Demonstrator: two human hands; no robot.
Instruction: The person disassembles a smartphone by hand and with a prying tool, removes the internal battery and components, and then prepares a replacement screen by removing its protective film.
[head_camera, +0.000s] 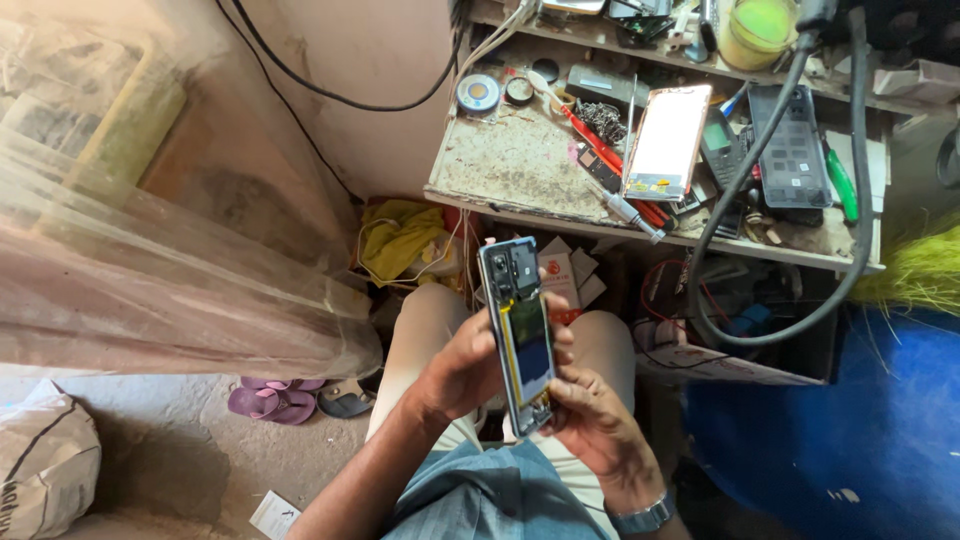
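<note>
An opened smartphone (522, 325) with its back cover off shows a dark battery, yellow edging and camera modules at the top. It is held upright over my lap. My left hand (462, 368) grips its left side, fingers wrapped behind it. My right hand (592, 418) holds its lower right edge, thumb against the frame; a metal watch (640, 518) sits on that wrist.
A worn workbench (520, 165) ahead carries a pink phone back panel (668, 140), a dark phone frame (792, 145), red tools, a solder reel (478, 93) and a thick grey hose (850, 200). Yellow cloth (400, 238) and sandals (272, 400) lie on the floor at left.
</note>
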